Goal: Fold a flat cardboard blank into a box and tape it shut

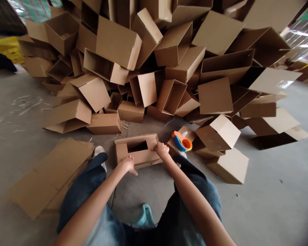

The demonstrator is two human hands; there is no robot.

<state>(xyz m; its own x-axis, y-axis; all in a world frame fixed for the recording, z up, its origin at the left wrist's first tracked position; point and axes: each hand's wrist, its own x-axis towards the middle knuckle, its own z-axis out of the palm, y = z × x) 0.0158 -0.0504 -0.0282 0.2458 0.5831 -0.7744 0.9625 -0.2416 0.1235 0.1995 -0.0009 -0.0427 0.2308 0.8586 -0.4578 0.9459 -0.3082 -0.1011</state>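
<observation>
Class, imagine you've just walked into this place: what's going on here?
A person has both hands at a cardboard box on the floor: the right hand grips its right end, and the left hand is at its near side. A dark gap shows between the box's flaps. An orange and blue tape dispenser is to the right, flattened cardboard lies to the left, and a pile of boxes rises beyond.

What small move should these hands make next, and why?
Perhaps press a long flap inward over the cardboard box: a dark opening shows in its middle, and the left hand is at its near side, the right hand at its right end.
</observation>
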